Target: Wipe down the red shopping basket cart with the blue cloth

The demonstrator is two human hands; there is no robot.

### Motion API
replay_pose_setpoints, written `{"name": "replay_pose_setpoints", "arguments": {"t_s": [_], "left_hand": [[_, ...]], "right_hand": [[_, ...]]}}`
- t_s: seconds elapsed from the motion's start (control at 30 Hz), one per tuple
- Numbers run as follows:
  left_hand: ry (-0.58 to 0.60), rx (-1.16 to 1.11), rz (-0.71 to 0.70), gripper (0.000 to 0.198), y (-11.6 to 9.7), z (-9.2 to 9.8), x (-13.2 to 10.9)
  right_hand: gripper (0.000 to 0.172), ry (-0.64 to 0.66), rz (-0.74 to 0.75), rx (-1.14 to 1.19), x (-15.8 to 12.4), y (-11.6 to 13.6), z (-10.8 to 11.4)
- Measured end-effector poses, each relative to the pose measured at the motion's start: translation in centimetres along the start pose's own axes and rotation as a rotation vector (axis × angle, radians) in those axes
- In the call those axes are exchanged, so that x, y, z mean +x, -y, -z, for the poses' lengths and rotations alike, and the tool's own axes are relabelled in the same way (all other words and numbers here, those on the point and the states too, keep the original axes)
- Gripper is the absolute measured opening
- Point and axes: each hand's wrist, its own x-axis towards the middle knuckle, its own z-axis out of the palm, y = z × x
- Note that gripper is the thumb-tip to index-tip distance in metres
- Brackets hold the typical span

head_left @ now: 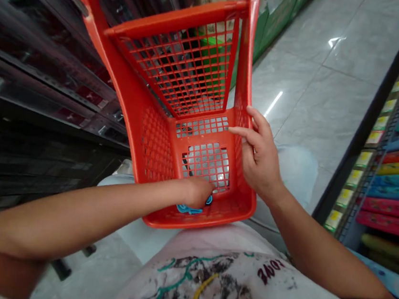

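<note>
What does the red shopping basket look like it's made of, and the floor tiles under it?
The red shopping basket looks like moulded plastic: glossy, with a seamless one-piece mesh grid. The floor tiles look like polished ceramic or stone, pale, veined and shiny with reflected light; the look doesn't settle which.

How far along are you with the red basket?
Done: a blue item already lies at the bottom of the red basket. In hand: the left hand is on that item, and the right hand is at the basket's side wall. Left: most of the basket's floor shows bare, and the coloured goods remain on the shelf.
</note>
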Motion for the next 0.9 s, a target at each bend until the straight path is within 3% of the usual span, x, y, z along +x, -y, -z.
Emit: {"name": "replay_pose_setpoints", "arguments": {"t_s": [0.2, 0.4, 0.6, 0.8, 0.9], "left_hand": [[-0.259, -0.347, -0.132, 0.044, -2.1, 1.5, -1.8], [-0.141, -0.134, 0.015, 0.044, -0.9, 0.0, -2.9], [-0.303, -0.230, -0.256, 0.033, -2.0, 1.1, -3.2], [-0.321, -0.156, -0.346, 0.029, -1.4, 0.6, -4.1], [-0.304, -0.130, -0.382, 0.031, -0.4, 0.3, -4.7]], "right_hand": [[0.042, -0.019, 0.027, 0.011, -0.1, -0.1, -0.1], [0.038, -0.061, 0.022, -0.048, 0.1, 0.3, 0.6], [0.033, -0.161, -0.036, -0.043, -0.9, 1.5, 0.8], [0.034, -0.256, -0.049, -0.106, -2.4, 2.9, 0.1], [0.037, -0.253, 0.038, -0.133, -2.8, 3.4, -0.1]]}}
